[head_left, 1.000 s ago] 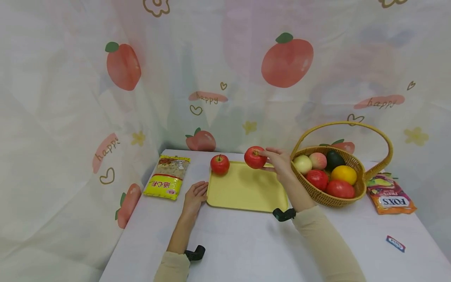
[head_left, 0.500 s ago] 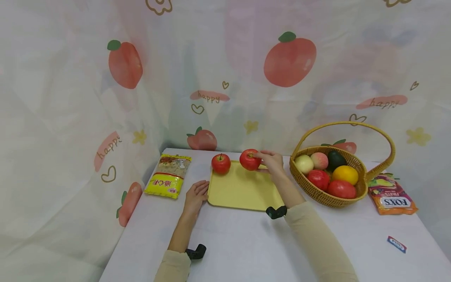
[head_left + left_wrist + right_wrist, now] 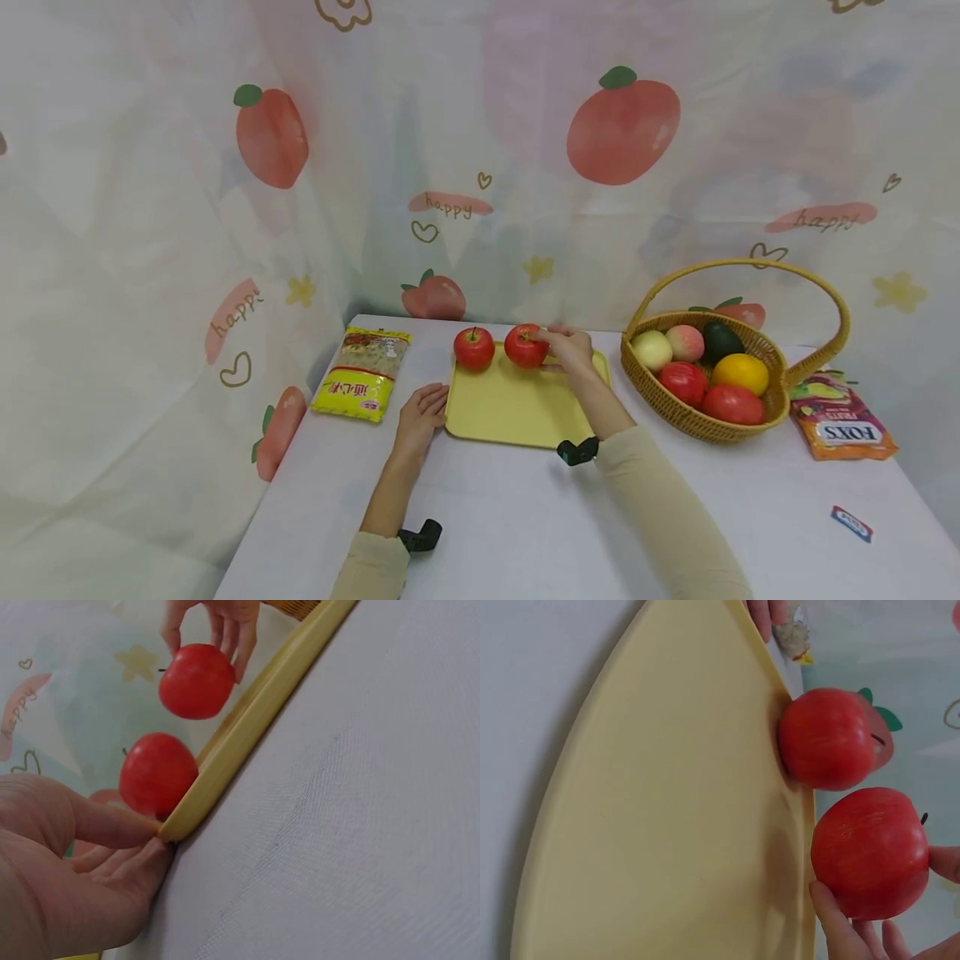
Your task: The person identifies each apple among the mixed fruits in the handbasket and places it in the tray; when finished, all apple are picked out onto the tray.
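Observation:
My right hand [image 3: 573,350] holds a red apple [image 3: 522,350] over the back of a yellow tray [image 3: 517,408]. In the right wrist view the thumb and fingers clasp this apple [image 3: 870,851] from its sides, and its shadow falls on the tray. A second red apple [image 3: 474,348] sits in the tray's back left corner, just left of the held one. At the tray's left edge, my left hand [image 3: 420,418] pinches the rim. The left wrist view shows its thumb [image 3: 120,825] on the rim's upper side, with the other fingers beneath.
A wicker basket [image 3: 701,429] of fruit stands right of the tray, its tall handle arching up. Beyond it lies a FOX'S candy bag [image 3: 843,421], with a small wrapped candy [image 3: 852,523] nearer. A yellow food packet [image 3: 362,375] lies at the left. A printed curtain [image 3: 525,125] hangs behind.
My right hand has carried the apple left and down, closer to the apple in the tray. The left hand stays at the tray's edge. The head view has shifted slightly.

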